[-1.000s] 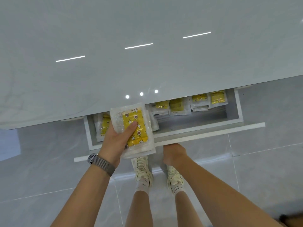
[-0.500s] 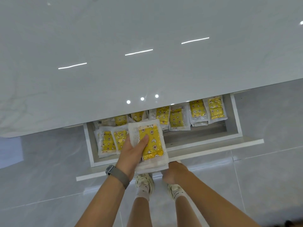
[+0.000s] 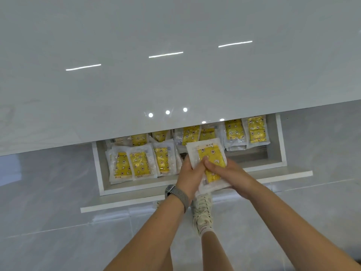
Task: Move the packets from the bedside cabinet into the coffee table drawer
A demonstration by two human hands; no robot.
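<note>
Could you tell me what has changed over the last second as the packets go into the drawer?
The right hand has come up from the drawer front and now holds the stack of packets together with the left hand. The stack has shifted rightward, over the bare middle of the open drawer. The packets already lying in the drawer look unmoved.

Glossy pale grey tabletop [image 3: 175, 85]; white drawer [image 3: 97, 169]. The packets [image 3: 129, 165] at 9 o'clock are clear-white with yellow panels printed in small dark-outlined figures. Grey woven watch strap [image 3: 178, 196]; cream laced shoe [image 3: 203, 214].
</note>
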